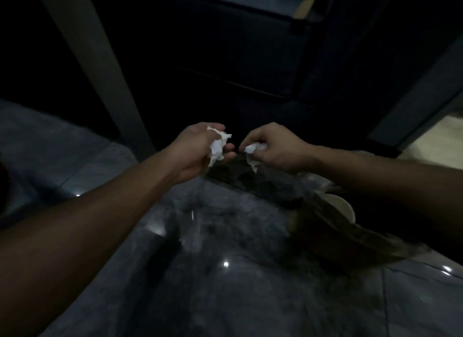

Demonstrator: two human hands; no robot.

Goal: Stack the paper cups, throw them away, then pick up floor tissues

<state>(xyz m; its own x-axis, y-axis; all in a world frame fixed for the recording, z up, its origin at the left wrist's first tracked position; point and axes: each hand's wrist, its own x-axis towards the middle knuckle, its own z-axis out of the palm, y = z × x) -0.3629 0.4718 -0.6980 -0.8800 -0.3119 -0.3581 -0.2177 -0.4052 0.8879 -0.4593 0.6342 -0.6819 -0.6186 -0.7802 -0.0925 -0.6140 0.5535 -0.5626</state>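
My left hand (198, 148) is closed around a crumpled white tissue (217, 147) that sticks out past my fingers. My right hand (278, 148) pinches a second, smaller crumpled tissue (253, 151). Both hands hover close together, a small gap between them, over the far edge of a dark bin opening (240, 176). A pale paper cup rim (338, 203) shows low on the right under my right forearm, partly hidden by a dark liner. The scene is dim and blurred.
A glossy grey tiled floor (200, 274) spreads below my arms. A pale slanted leg or post (100, 68) rises at the left. Dark furniture (238, 48) fills the background, and a lit strip of floor (438, 136) shows at the far right.
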